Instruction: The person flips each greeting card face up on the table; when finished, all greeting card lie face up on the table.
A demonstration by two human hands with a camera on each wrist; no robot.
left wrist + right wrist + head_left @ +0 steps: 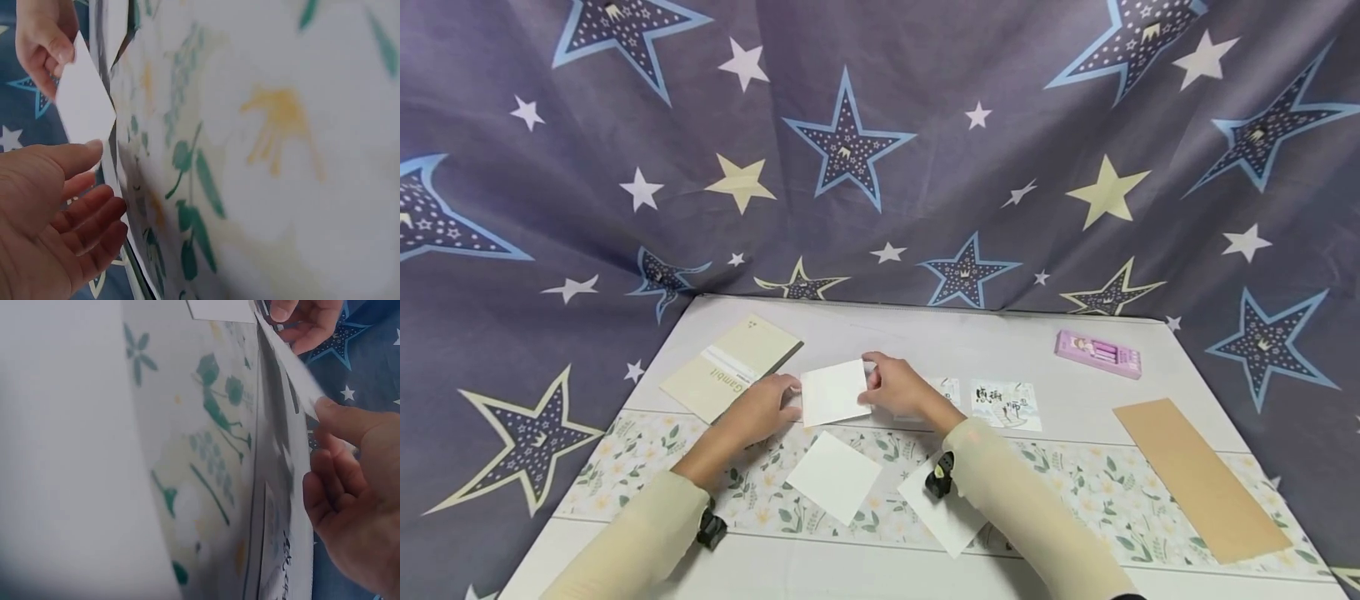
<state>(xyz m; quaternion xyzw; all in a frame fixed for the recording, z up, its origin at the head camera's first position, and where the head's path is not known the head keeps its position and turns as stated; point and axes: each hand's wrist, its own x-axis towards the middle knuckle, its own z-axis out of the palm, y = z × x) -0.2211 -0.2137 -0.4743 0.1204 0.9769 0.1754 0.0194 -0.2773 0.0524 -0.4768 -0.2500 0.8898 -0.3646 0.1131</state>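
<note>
Here's the white card (835, 392), right in front of me, with one hand at each side of it, just beyond the flowered band (1075, 483) of the table (1000, 342). My right hand (898, 385) has it: thumb and forefinger pinch the right edge, the other fingers curling in below the thumb in the wrist view. Over on the other side, my left hand (762, 408) sits right at the left edge, thumb apart from loosely bent fingers; whether they pinch the card or only lie against it, I can't tell. Nearer to me on the flowers, a white square (835, 477) lies turned cornerwise, and to its right a second square (946, 518) is partly covered by my right forearm. Beyond that arm, two printed cards lie side by side: one (1006, 405) shows black lettering, the other (949, 389) is half hidden behind my wrist. On the left, near my left hand, there's a cream notebook (730, 367) reading "Gambit", set aslant. Far right, a pink-purple box (1098, 354) lies towards the back, and nearer me a brown strip (1202, 479) slants across the flowers.
</note>
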